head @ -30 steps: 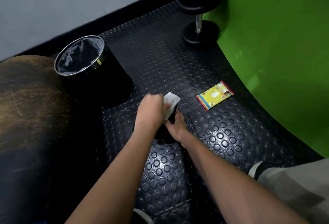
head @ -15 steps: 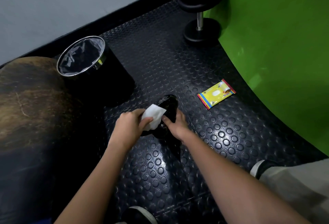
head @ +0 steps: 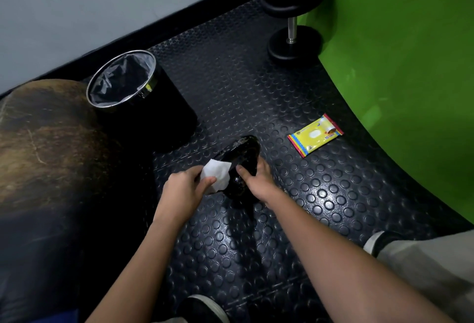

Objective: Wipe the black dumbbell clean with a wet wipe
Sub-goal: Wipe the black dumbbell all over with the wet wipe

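Note:
A black dumbbell (head: 243,154) stands tilted on the studded rubber floor in the middle of the head view, its glossy upper end wet. My right hand (head: 257,181) grips its right side and steadies it. My left hand (head: 186,188) pinches a white wet wipe (head: 215,175) and presses it against the dumbbell's left side. The dumbbell's lower part is hidden behind both hands.
A black bin (head: 133,91) with a liner stands to the left rear. A yellow wet-wipe pack (head: 315,135) lies to the right. Another dumbbell (head: 292,14) with a brown plate stands upright at the back. A green curved wall (head: 410,91) bounds the right; a brown rounded object (head: 43,143) fills the left.
My left hand has drawn the wipe from the dumbbell's top down and left along its side. The upper end is now uncovered. My right hand keeps its grip.

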Available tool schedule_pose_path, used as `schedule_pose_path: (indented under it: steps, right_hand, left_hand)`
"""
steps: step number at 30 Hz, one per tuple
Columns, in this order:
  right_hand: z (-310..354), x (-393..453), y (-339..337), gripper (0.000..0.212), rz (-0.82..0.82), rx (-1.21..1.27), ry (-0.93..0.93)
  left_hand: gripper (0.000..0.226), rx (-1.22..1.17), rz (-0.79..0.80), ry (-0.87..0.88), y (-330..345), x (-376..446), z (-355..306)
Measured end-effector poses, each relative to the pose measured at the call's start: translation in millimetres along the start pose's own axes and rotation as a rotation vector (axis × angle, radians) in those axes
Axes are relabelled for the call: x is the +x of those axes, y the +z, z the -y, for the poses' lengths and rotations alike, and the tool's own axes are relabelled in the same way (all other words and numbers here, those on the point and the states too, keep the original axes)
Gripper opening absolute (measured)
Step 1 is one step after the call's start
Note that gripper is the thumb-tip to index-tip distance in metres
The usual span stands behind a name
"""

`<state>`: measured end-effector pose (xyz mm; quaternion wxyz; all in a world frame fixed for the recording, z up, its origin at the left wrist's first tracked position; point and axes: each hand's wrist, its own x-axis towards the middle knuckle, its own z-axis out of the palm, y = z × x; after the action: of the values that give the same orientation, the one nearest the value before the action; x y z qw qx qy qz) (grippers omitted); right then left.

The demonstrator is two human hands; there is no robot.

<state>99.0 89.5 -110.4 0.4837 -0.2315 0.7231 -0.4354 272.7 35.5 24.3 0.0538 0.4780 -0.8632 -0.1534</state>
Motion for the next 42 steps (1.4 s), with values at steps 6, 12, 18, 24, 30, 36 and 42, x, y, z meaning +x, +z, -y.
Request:
schedule_pose_path:
  steps: [6,12,18,24,30,36,42]
  right_hand:
    - [2,-5,0,0.083,0.002,-0.016,-0.013]
    - [-13,8,3,0.086,-0.015,0.000,-0.053]
    - [7,-9,-3,0.089,0.020,0.016,-0.002]
    - [3,-4,-3,0.085,0.019,0.002,0.002]
    - [5,-6,-3,0.084,0.013,0.015,-0.004]
    - [4,-5,-3,0.083,0.014,0.016,-0.004]
    - [5,-4,-3,0.087,0.028,0.012,0.006]
  left_hand:
    - [0.029,0.082,0.009,0.096,-3,29,-43]
    - [0.034,0.177,0.105,0.119,1,65,-73]
    - [0.037,-0.002,0.010,0.073,-3,34,-43]
    - [0.037,-0.134,-0.091,-0.047,0,-3,-10]
    - [0.041,-0.196,-0.171,-0.107,13,-19,-1]
    - [0.043,-0.312,-0.165,-0.214,30,-32,6]
    - [0.042,-0.329,-0.149,-0.231,38,-33,11]
